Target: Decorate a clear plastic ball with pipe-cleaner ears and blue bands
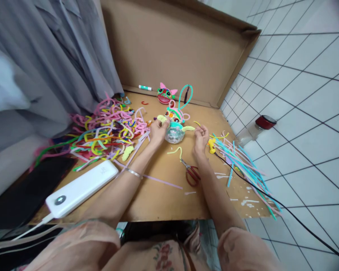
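Note:
A pipe-cleaner animal figure [175, 114] with a turquoise neck, pink loop ears and a turquoise loop on top sits on a clear round base [175, 134]. My left hand [158, 132] is closed at its left side, where a pale yellow fuzzy piece [161, 118] shows above the fingers. On the other side a pale yellow pipe-cleaner wing [189, 128] sticks out, and the pinched fingers of my right hand [201, 138] are at its tip. Below lie red-handled scissors [192, 176] and a bent yellow pipe cleaner [176, 151].
A tangled pile of pipe cleaners [110, 128] covers the left, near a white power bank [81, 188]. To the right are a yellow glue gun [211, 146] with a black cord and straight pipe cleaners [247, 167]. Behind stand a finished-looking pink-eared figure [165, 95] and a glue stick [145, 87].

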`<state>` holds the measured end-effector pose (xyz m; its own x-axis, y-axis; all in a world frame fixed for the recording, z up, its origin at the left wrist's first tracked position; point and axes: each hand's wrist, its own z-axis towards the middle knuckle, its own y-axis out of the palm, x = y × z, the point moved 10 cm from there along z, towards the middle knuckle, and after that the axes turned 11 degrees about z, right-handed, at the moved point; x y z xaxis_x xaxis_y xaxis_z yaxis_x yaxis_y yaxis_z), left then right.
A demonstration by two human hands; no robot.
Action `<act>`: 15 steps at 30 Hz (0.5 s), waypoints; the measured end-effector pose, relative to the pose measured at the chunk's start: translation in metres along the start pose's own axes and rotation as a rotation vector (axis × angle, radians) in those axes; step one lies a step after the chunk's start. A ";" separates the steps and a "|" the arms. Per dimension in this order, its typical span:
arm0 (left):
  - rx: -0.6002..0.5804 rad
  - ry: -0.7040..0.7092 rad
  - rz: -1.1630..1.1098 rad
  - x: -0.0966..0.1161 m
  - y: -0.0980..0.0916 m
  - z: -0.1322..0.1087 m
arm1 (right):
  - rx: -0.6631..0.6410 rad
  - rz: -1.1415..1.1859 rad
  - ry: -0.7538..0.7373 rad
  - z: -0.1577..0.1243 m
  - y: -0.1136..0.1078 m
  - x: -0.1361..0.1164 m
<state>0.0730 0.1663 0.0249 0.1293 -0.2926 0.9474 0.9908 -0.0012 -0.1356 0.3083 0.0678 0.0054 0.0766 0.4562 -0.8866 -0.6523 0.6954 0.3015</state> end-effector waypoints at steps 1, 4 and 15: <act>0.033 0.031 -0.009 0.008 -0.005 0.001 | 0.031 0.035 0.068 -0.003 -0.002 0.012; 0.059 0.072 0.026 0.028 -0.009 0.006 | -0.007 0.132 0.173 -0.010 0.008 0.030; -0.387 0.354 0.556 0.043 0.056 0.023 | -0.172 0.165 0.275 -0.010 0.048 0.036</act>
<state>0.1346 0.1758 0.0648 0.5199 -0.6368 0.5694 0.6902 -0.0796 -0.7192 0.2723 0.1122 -0.0150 -0.2306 0.3723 -0.8990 -0.7583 0.5103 0.4058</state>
